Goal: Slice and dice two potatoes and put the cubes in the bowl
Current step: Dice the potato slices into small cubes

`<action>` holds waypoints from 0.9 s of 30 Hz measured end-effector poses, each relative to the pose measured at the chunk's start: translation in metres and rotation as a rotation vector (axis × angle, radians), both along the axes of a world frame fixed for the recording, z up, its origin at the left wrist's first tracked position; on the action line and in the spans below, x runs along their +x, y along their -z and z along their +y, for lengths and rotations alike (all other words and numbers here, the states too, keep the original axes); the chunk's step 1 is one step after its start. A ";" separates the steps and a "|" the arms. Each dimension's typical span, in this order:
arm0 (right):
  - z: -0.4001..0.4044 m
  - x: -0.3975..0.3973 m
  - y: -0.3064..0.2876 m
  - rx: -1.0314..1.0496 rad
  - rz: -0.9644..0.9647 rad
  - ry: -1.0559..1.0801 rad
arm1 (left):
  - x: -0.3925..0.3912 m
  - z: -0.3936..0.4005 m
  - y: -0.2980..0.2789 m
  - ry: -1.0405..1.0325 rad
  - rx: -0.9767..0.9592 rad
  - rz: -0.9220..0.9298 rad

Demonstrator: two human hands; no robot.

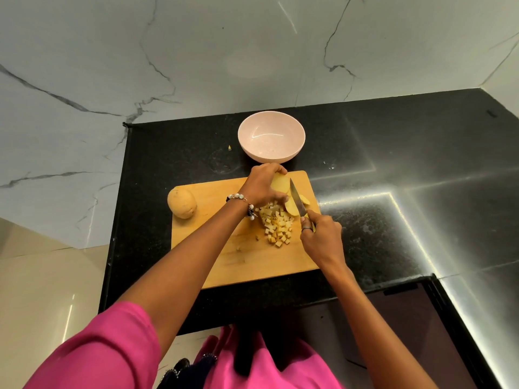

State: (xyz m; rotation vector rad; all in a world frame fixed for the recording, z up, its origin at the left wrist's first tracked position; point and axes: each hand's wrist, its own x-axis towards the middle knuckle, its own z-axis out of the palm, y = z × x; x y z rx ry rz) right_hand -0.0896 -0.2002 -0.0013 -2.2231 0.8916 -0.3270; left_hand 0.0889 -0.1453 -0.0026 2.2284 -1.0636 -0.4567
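On the wooden cutting board (pixel 224 256) my left hand (pixel 262 184) grips a potato piece (pixel 280 183) near the board's far right corner. My right hand (pixel 321 234) holds a knife (pixel 297 201) by its handle, and the blade cuts down beside my left fingers. A cut slice (pixel 292 206) lies against the blade, with another slice (pixel 305 200) on its right. Several small potato cubes (pixel 276 224) are piled on the board just below my left hand. A whole potato (pixel 182 203) sits at the board's left edge. The pink bowl (pixel 271 136) stands empty beyond the board.
The board lies on a black stone counter (pixel 393 220) with marble wall behind. A tiny potato scrap (pixel 229 147) lies left of the bowl. A dark glossy panel (pixel 407 318) is set into the counter's near right. The counter's left edge drops to a beige floor.
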 end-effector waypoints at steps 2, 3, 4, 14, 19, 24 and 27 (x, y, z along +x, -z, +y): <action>0.000 0.001 0.001 -0.018 0.016 0.004 | 0.001 0.003 -0.003 -0.048 -0.064 0.054; -0.001 0.001 0.000 -0.018 0.018 0.009 | 0.001 0.006 -0.004 -0.086 -0.105 0.087; -0.001 0.001 0.000 -0.014 0.009 0.012 | 0.002 0.010 -0.006 -0.132 -0.152 0.118; 0.011 0.010 -0.005 -0.067 -0.079 -0.099 | -0.008 0.088 0.002 -0.303 -0.273 0.227; 0.034 0.014 -0.003 -0.065 -0.118 -0.226 | -0.017 0.120 0.012 -0.211 -0.043 0.042; 0.070 0.015 0.008 -0.128 -0.057 -0.337 | -0.022 0.128 0.018 -0.263 -0.011 0.040; 0.089 0.014 0.019 -0.203 0.066 -0.359 | -0.022 0.133 0.018 -0.285 -0.009 0.042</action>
